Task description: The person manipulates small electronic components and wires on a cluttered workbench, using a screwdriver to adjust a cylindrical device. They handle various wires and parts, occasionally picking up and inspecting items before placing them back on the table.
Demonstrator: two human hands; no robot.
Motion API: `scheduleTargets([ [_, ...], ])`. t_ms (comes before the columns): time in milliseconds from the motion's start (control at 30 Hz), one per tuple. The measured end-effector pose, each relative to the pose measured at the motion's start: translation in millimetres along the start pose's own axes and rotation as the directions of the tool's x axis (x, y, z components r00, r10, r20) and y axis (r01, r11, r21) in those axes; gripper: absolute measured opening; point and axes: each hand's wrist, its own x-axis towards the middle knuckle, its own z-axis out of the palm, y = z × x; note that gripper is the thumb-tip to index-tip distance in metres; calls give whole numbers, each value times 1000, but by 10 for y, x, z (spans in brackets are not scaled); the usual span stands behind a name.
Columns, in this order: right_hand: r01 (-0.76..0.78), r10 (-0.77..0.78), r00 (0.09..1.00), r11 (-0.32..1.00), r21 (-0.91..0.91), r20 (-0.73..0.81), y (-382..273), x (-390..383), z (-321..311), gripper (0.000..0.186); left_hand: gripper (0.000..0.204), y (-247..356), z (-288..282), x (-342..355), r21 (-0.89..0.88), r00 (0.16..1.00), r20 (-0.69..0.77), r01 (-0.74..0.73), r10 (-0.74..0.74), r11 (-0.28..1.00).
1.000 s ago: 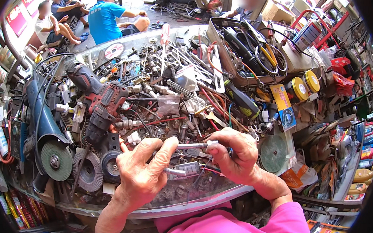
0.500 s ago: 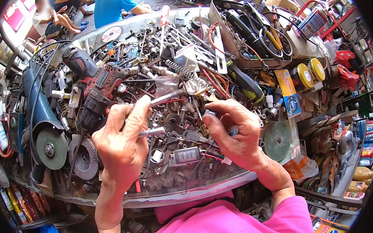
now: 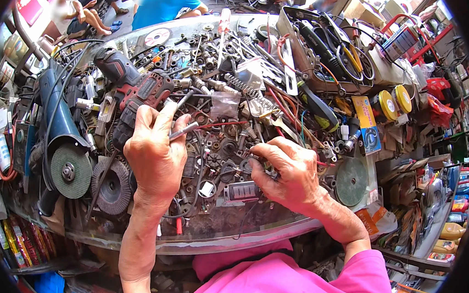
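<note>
My left hand (image 3: 154, 154) is raised just right of the red-and-black drill (image 3: 148, 87), its fingers closed on two metal bolts (image 3: 183, 131) that point up to the right. My right hand (image 3: 287, 175) is low over the heap of nuts, washers and fittings (image 3: 229, 146), thumb and forefinger curled together; what is between them, if anything, is hidden. A grey module (image 3: 242, 191) with slots lies beside its thumb. Red and black wires run through the parts around both hands.
An angle grinder (image 3: 55, 116) and flap disc (image 3: 110, 186) lie left; a crowded metal tray (image 3: 322, 84), yellow tins (image 3: 387, 106) and a green disc (image 3: 351, 180) lie right. The glass top's edge (image 3: 237, 246) faces me. Several people sit beyond the bench, top left and top right.
A second ago both hands held one bolt between them. My right hand has let go of it and moved apart; my left hand has risen away toward the drill with the bolts.
</note>
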Motion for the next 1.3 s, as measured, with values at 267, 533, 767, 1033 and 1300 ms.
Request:
scheduleTargets([
  [267, 79, -62, 987, 990, 119, -145, -13, 75, -60, 28, 15, 425, 62, -36, -276, 928, 351, -24, 124, 961],
  [533, 78, -53, 974, 991, 108, -218, 59, 42, -91, 28, 27, 444, 315, -63, -110, 836, 513, -163, 196, 980],
  [767, 99, -79, 983, 988, 116, -166, 39, 30, -99, 29, 21, 535, 224, -98, -98, 821, 538, -165, 191, 982],
  [1033, 106, -72, 972, 984, 142, -223, 23, 45, -112, 30, 11, 461, -15, 65, -411, 914, 402, 235, -56, 881],
  [1300, 199, -160, 960, 967, 157, -231, -43, 39, -159, 37, 19, 568, -120, -69, -701, 723, 627, 686, -290, 195],
])
